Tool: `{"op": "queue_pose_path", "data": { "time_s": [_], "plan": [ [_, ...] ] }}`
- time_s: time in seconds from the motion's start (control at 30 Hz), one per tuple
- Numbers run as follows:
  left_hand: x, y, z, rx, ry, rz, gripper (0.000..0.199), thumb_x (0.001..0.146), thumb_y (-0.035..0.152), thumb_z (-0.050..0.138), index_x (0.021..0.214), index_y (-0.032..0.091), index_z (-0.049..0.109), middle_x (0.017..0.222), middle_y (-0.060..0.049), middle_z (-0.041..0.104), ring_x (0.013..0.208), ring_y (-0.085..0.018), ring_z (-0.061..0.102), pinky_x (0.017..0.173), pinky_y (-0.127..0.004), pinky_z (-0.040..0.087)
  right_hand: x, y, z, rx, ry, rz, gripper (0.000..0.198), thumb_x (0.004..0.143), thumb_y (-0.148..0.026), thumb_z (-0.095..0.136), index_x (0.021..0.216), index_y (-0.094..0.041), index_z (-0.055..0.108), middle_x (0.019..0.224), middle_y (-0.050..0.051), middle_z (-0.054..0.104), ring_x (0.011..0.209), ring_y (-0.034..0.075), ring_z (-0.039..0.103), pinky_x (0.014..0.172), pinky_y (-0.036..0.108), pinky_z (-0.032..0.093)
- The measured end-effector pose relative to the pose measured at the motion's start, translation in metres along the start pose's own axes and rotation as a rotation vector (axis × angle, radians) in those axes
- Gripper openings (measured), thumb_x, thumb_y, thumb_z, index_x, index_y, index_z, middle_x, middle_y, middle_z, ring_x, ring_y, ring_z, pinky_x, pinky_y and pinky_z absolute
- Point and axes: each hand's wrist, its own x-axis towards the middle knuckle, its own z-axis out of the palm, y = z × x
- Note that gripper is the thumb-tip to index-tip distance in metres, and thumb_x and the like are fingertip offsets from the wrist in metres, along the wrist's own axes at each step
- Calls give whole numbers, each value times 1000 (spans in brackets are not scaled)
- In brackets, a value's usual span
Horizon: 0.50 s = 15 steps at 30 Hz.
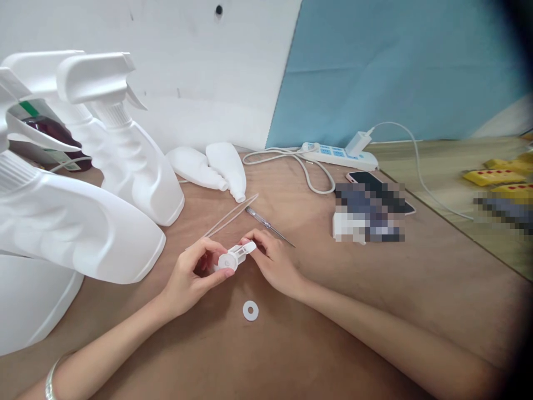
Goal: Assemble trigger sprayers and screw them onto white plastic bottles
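Observation:
A white spray bottle trigger head (pixel 233 258), off its bottle, is held between both hands over the table. My left hand (pixel 195 271) is closed around its round collar end, thumb in front. At the other end, my right hand (pixel 272 261) pinches the narrow trigger part; some of its fingertips are hidden behind it. Just below the hands a flat white ring washer (pixel 250 311) lies on the table. Beyond them are a thin screwdriver (pixel 270 226) with a clear handle and two thin white tubes (pixel 230 218).
Several large white spray bottles (pixel 133 166) stand at the left. Two small white bottles (pixel 227 169) lie by the wall. A power strip (pixel 339 156) with a charger and cables is at the back, a phone (pixel 366 180) at the right. Yellow packets (pixel 495 176) lie far right.

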Motion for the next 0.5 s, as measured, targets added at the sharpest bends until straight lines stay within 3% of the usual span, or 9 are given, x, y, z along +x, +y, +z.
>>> {"op": "queue_pose_path", "data": {
  "time_s": [0.17,0.27,0.43,0.5],
  "plan": [
    [1,0,-1,59,20,119,17,77,24,62,88,18,52,85,-2,52,67,-9,49,54,-20,40,-1,-3,2,-116,8,-97,16,88,-18,42,78,-21,54,89,1,62,91,17,50,79,33,41],
    [1,-1,-1,64,-11,176,28,72,24,67,94,19,52,96,-5,53,81,-14,55,60,-22,45,-1,-2,3,-108,7,-111,16,88,-18,41,82,-22,55,92,1,62,91,17,50,80,35,41],
    [-2,-3,2,49,-20,156,30,72,20,67,97,20,50,93,-5,58,82,-15,58,63,-23,48,-5,1,1,98,102,-44,17,91,-25,36,94,-22,53,93,2,59,87,15,56,76,33,46],
    [-3,-4,2,46,21,121,30,74,19,64,99,21,48,91,-4,60,77,-13,59,61,-23,48,-8,-1,-1,164,158,-103,16,90,-24,36,99,-22,50,98,4,58,92,15,56,79,33,47]
  ]
}}
